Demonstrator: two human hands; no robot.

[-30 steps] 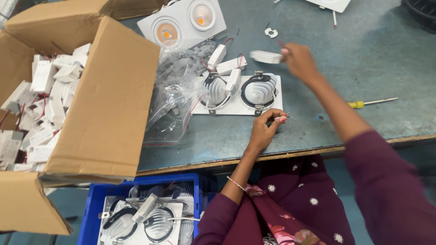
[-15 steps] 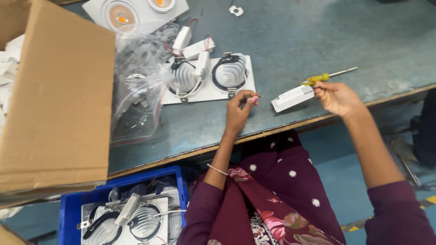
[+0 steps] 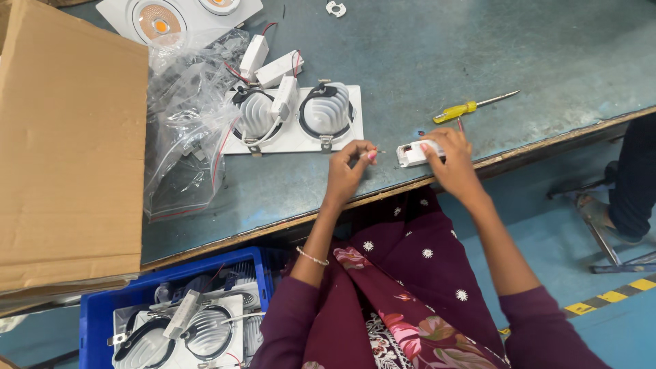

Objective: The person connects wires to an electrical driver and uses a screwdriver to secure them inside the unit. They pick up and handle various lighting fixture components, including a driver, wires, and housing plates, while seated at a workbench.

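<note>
Hands are meeting at the near edge of the blue-grey workbench (image 3: 547, 55) in the head view, the only view here. The right hand (image 3: 451, 160) is lying over a small white driver box (image 3: 413, 154), fingers closed down on its right end and pinning it at the bench edge, while the left hand (image 3: 348, 167) is pinching a thin wire end (image 3: 378, 152) between thumb and fingertips, holding it just beside the box's open end but not yet touching it. Judging from this, the wire is not yet joined to the box, so the connection seems to be only starting.

Behind the hands, a white twin downlight fitting (image 3: 294, 119) is lying face down with two ribbed heat sinks showing and other white driver boxes resting on it with red leads; whether those are already wired I cannot tell. A yellow-handled screwdriver (image 3: 471, 107) is lying untouched just beyond the right hand. A crumpled clear plastic bag (image 3: 184, 130) is sitting to the left, beside a large cardboard box (image 3: 68, 157). A blue crate (image 3: 102, 314) below the bench is holding more fittings. Both forearms are reaching forward from the lap, wrists bent inward toward each other.
</note>
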